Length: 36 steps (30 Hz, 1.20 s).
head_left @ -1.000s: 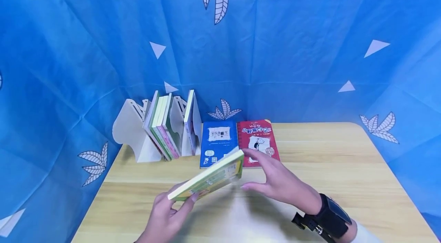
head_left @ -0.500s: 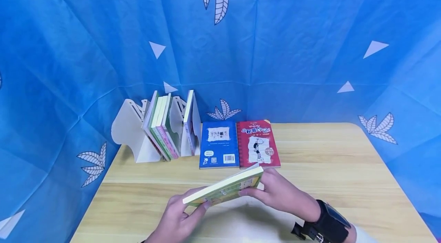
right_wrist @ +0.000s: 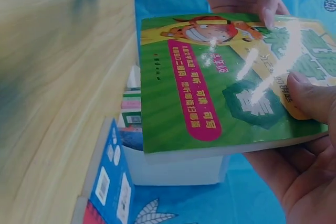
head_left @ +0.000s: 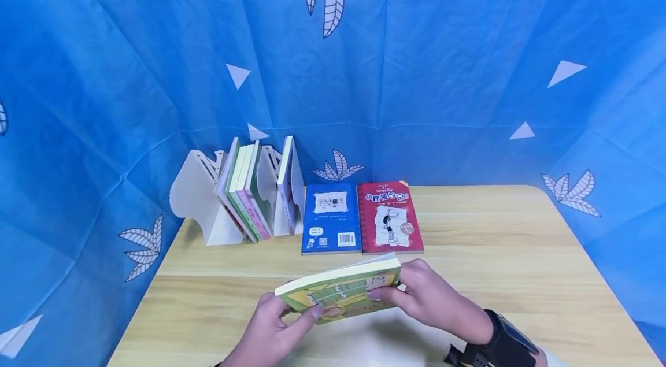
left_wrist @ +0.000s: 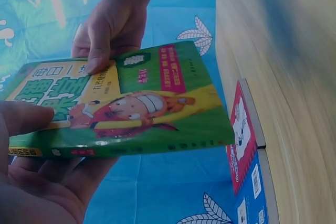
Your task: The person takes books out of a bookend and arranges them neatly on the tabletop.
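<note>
A green and yellow book (head_left: 346, 293) is held up over the front of the table by both hands, its cover tilted toward the head camera. My left hand (head_left: 273, 326) grips one short end, thumb on the cover and fingers underneath. My right hand (head_left: 424, 295) pinches the opposite end the same way. In the left wrist view the book's cover (left_wrist: 152, 98) shows a cartoon child with a wide grin. The right wrist view shows the same cover (right_wrist: 210, 87) with a pink label and a dark green badge.
A blue book (head_left: 332, 219) and a red book (head_left: 392, 217) lie side by side at the back of the wooden table (head_left: 484, 228). Left of them stands a white book rack (head_left: 195, 193) with several upright books (head_left: 244, 188). A blue patterned cloth (head_left: 442, 66) hangs behind.
My right hand has moved from beside the book to gripping its right end. The book has shifted right and toward me, and its cover now faces the head camera more.
</note>
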Each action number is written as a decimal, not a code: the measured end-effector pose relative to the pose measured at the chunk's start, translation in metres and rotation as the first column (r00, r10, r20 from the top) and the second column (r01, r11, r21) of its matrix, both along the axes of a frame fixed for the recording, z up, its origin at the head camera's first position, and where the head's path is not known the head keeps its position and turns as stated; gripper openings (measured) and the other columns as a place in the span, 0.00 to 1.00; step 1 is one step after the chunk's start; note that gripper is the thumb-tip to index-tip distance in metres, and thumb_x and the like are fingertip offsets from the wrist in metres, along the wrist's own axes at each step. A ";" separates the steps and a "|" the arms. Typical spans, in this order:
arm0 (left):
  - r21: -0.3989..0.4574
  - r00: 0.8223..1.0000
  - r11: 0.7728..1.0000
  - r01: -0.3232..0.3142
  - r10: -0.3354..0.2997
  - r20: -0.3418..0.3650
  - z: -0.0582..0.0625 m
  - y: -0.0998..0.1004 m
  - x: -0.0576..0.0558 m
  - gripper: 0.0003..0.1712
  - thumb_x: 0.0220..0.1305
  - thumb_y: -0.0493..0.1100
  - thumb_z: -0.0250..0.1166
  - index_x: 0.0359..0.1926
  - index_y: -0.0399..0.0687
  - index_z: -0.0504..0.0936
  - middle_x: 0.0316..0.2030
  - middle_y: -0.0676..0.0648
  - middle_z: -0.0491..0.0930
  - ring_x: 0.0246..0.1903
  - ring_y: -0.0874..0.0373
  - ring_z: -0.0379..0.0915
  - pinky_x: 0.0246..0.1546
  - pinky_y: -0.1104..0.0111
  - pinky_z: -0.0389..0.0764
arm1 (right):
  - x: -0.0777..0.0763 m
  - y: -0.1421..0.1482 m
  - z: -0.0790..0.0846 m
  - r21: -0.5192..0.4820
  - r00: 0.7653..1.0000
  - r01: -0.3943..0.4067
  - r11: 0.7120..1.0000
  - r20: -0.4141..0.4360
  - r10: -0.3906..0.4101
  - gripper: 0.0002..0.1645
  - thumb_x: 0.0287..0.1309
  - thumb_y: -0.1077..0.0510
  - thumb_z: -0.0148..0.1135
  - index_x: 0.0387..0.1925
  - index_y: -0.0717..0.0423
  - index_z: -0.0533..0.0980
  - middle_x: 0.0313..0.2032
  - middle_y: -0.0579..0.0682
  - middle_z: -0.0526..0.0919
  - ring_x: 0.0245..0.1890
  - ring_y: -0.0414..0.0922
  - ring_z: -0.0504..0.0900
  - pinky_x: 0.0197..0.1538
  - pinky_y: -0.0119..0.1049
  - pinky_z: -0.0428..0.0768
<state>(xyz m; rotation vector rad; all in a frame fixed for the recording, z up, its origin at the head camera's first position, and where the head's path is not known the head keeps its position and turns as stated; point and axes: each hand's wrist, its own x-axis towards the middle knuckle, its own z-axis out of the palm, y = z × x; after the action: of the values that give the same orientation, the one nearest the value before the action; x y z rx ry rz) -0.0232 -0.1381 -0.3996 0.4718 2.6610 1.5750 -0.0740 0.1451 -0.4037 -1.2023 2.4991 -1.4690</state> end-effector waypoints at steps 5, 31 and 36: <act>0.126 0.977 0.982 0.138 -0.114 -0.180 -0.003 -0.005 -0.005 0.17 0.68 0.31 0.67 0.57 0.41 0.81 0.48 0.40 0.90 0.48 0.64 0.87 0.45 0.66 0.92 | 0.001 0.003 0.006 -0.053 0.998 0.015 0.998 -0.060 -0.019 0.18 0.65 0.63 0.68 0.56 0.58 0.81 0.46 0.54 0.92 0.44 0.40 0.91 0.41 0.25 0.89; 0.199 0.876 0.857 -0.475 0.482 0.015 -0.020 -0.063 -0.067 0.33 0.72 0.40 0.66 0.74 0.44 0.67 0.71 0.44 0.72 0.68 0.52 0.71 0.65 0.79 0.78 | -0.018 0.051 0.036 -0.089 0.905 0.409 0.908 -0.085 -0.416 0.17 0.67 0.69 0.63 0.55 0.62 0.81 0.41 0.59 0.92 0.32 0.31 0.87 0.28 0.28 0.87; 0.169 0.833 0.821 -0.546 0.552 0.008 -0.024 -0.077 -0.079 0.44 0.72 0.43 0.67 0.81 0.49 0.55 0.79 0.42 0.59 0.78 0.45 0.57 0.79 0.52 0.67 | -0.030 0.072 0.042 -0.022 0.850 0.527 0.850 0.007 -0.527 0.17 0.73 0.60 0.61 0.59 0.60 0.80 0.42 0.61 0.92 0.31 0.29 0.87 0.25 0.30 0.86</act>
<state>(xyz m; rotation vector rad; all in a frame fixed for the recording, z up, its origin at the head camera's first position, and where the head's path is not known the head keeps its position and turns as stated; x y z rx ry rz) -0.1026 -0.2153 -0.4233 -0.3180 2.8718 1.9392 -0.1040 0.2168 -0.3613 -0.5156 2.9717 -1.5792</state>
